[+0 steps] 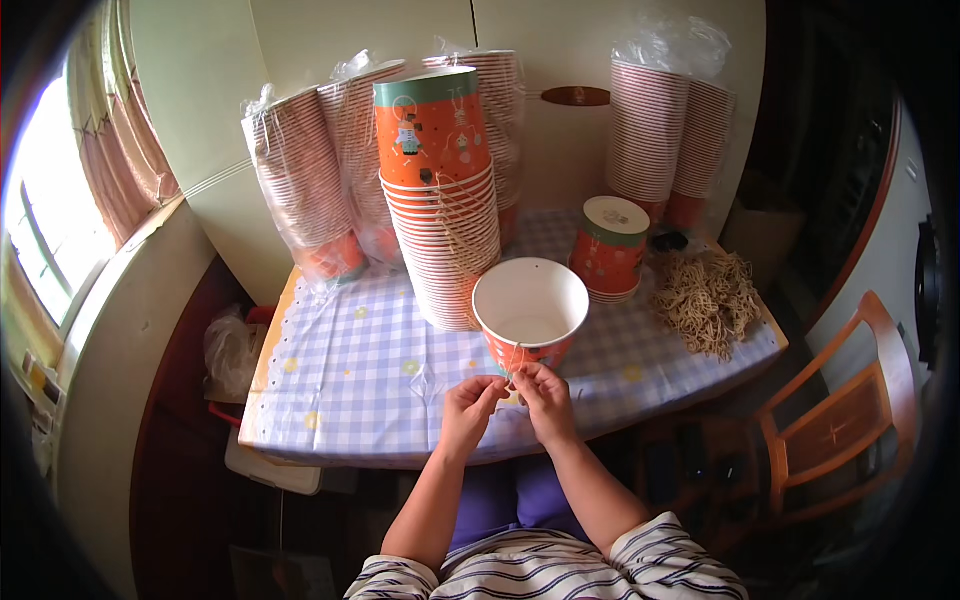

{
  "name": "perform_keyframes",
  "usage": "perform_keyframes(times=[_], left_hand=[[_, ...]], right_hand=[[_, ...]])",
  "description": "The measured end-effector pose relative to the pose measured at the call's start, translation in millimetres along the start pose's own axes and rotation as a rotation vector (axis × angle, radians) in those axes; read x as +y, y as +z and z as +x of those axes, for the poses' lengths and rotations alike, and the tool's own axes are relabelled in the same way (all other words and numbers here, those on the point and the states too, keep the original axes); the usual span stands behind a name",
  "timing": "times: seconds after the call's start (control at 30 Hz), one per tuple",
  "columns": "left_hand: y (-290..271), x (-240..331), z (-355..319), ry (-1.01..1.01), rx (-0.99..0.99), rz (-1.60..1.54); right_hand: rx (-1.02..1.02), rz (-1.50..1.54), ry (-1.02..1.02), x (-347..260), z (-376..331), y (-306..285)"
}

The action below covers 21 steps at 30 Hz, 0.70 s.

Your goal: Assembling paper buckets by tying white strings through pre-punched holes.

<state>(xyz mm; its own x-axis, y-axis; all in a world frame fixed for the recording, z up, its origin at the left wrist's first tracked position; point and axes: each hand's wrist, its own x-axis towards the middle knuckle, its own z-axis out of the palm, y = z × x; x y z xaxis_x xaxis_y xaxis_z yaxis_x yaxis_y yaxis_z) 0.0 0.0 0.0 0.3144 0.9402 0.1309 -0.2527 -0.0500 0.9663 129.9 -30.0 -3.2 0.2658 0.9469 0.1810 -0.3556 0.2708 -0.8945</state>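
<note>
- We see the left hand and the right hand side by side at the near edge of the table, fingertips pinched together on a thin tan string.
- Both hands are closed in a pinch on that string; neither grips the cup itself.
- The string runs up from the fingertips to the near side of the cup, just under its rim.
- The cup stands upright on the table, just beyond the hands and about midway along the near edge.
- It is a paper cup, orange outside with a printed pattern, plain white inside, with a round rolled rim; a small hole shows high on the far inner wall.
- We see nothing in it but its white bottom.
- Just behind it to the left rises a tall stack of the same cups, nested upside down, with strings hanging down its side.
- To the right stands a short stack, also upside down, the white base of the top cup showing.
- A loose pile of strings lies at the table's right end.
- At the back, bagged cups in clear plastic stand left, and more bags stand right.
- The table carries a blue checked cloth; a wooden chair stands to its right.
</note>
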Motion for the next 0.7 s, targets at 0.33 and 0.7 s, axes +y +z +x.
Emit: perform_keyframes(times=[0.33, 0.7], left_hand=[[-1.8, 2.7, -0.8, -0.020, -0.012, -0.032], [4.4, -3.4, -1.4, 0.033, 0.004, 0.001]], right_hand=[[0.045, -0.029, 0.003, -0.8, 2.5, 1.9], [0.145, -0.303, -0.189, 4.5, 0.6, 4.3]])
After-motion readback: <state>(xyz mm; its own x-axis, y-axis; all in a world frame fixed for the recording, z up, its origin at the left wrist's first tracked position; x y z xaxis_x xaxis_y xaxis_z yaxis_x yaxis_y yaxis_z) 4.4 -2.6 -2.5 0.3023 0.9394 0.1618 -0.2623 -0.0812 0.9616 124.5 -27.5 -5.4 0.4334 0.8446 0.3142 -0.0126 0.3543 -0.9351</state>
